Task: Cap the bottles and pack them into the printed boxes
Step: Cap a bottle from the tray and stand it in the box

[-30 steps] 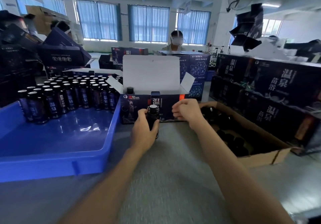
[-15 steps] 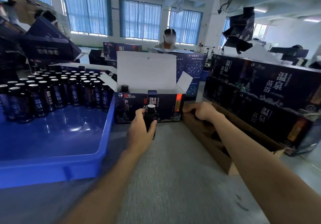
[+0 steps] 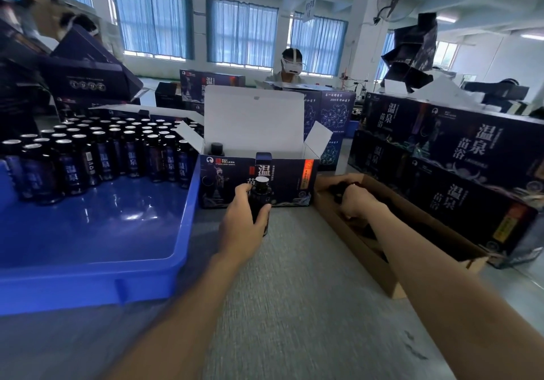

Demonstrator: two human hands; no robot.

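Note:
My left hand (image 3: 240,228) grips a dark bottle (image 3: 260,195) with a foil-sealed uncapped mouth, standing on the grey table in front of the open printed box (image 3: 287,183). One capped bottle (image 3: 217,149) stands inside that box at its left end. My right hand (image 3: 354,198) reaches into the brown cardboard box (image 3: 362,250) of black caps, fingers curled among them; what it holds is hidden. Several uncapped bottles (image 3: 97,155) stand in the blue tray (image 3: 97,261) at the left.
Closed printed boxes (image 3: 459,167) are stacked at the right behind the cap box. More printed boxes and flat cartons pile up at the back left. A person wearing a headset (image 3: 290,67) sits across the table.
My right hand moved from beside the bottle's top rightward and into the cardboard box of caps. My left hand kept its hold on the bottle.

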